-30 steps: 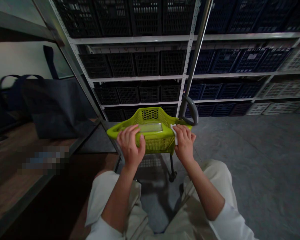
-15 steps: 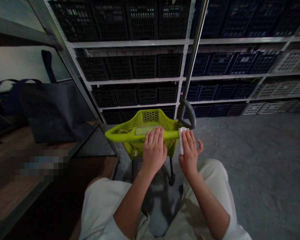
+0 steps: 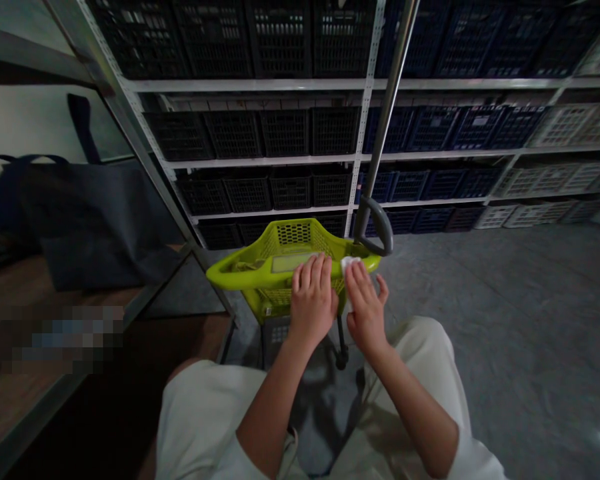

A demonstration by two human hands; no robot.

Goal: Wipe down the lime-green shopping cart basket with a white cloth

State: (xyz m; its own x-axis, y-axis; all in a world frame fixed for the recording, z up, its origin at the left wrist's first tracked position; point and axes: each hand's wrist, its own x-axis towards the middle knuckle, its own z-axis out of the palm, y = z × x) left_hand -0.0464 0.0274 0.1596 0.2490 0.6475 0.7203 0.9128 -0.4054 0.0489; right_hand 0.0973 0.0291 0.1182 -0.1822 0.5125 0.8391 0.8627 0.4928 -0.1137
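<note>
A small lime-green shopping cart stands in front of me. My left hand rests over the middle of its handle bar, fingers curled over the top. Just right of it, my right hand presses a white cloth against the bar, with the little finger lifted away. Most of the cloth is hidden under the fingers. A gray loop handle on a metal pole rises behind the cart's right end.
Shelves of black, blue and white crates span the back. At left, a dark bag sits on a wooden bench with a metal frame. Gray floor extends to the right.
My right hand and the cloth have slid left along the bar, closer to my left hand, uncovering the bar's right end. My left hand still rests on the bar.
</note>
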